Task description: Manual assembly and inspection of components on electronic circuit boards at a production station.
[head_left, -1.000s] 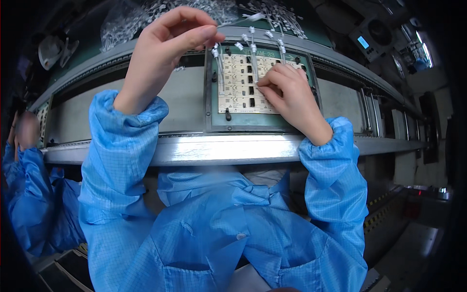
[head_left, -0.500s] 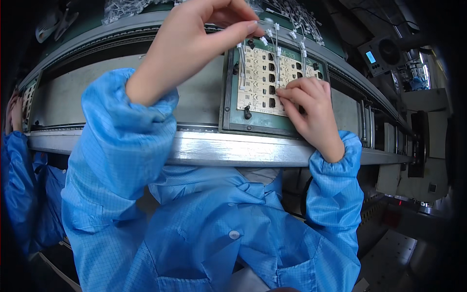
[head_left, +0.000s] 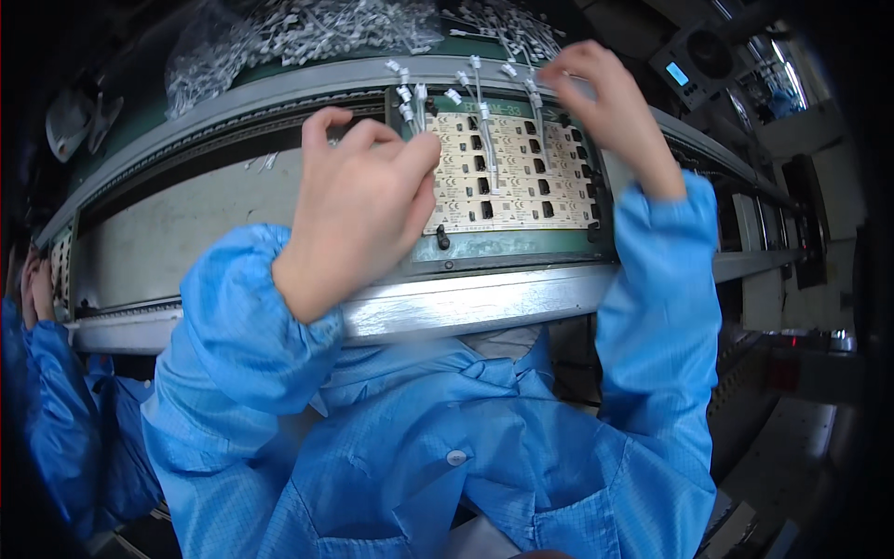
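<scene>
A pale panel of several small circuit boards [head_left: 512,216] with black parts lies in a dark-edged green fixture [head_left: 512,247]. Thin wire leads with white connectors lie across it in three groups. My left hand [head_left: 363,205] is bent over the panel's left edge, fingers curled in a pinch beside the left wire leads [head_left: 421,107]; its fingertips are hidden. The middle wire lead [head_left: 488,140] lies along the boards, untouched by either hand. Over the far right corner, my right hand [head_left: 610,102] is blurred, its bent fingertips close to the right connector [head_left: 532,86]. Whether they grip it is unclear.
A clear bag of white-ended leads [head_left: 307,37] and a loose pile of leads [head_left: 507,23] lie beyond the rail. A metal rail [head_left: 475,296] runs along the near side. Another person's hand [head_left: 39,289] works at the far left. A device with a lit screen [head_left: 684,70] stands far right.
My left hand has dropped from above the far edge to the panel's left side. My right hand has left the middle lead and moved up to the far right. The view has shifted.
</scene>
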A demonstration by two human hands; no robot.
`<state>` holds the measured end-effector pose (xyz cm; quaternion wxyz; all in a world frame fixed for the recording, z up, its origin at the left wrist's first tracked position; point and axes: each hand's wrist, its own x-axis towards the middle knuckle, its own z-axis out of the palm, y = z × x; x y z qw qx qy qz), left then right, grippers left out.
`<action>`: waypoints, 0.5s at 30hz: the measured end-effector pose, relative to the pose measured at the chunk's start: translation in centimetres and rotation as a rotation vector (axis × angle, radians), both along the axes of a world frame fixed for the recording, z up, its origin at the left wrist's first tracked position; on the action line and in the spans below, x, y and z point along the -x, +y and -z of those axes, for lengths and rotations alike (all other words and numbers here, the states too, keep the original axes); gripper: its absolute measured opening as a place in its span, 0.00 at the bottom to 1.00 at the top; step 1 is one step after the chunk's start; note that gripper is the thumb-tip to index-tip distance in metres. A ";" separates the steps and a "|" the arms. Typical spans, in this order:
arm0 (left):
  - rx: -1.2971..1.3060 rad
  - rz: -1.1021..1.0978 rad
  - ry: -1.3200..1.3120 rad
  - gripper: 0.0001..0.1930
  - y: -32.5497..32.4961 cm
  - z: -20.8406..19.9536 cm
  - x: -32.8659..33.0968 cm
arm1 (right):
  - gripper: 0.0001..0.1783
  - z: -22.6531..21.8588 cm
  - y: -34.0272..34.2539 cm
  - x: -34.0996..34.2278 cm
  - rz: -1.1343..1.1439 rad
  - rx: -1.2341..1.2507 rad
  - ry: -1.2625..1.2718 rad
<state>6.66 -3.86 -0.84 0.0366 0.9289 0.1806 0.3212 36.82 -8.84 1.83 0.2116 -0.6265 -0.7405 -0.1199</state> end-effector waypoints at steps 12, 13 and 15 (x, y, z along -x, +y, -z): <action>0.218 -0.036 0.193 0.03 -1.1 0.2 0.2 | 0.09 1.5 5.0 -0.8 0.519 -0.018 0.134; 0.219 -0.031 0.220 0.03 -1.1 0.1 0.2 | 0.10 1.6 4.8 -1.4 0.531 -0.115 0.205; 0.211 -0.046 0.214 0.03 -1.2 0.0 0.3 | 0.09 0.9 4.8 -2.6 0.483 -0.100 0.342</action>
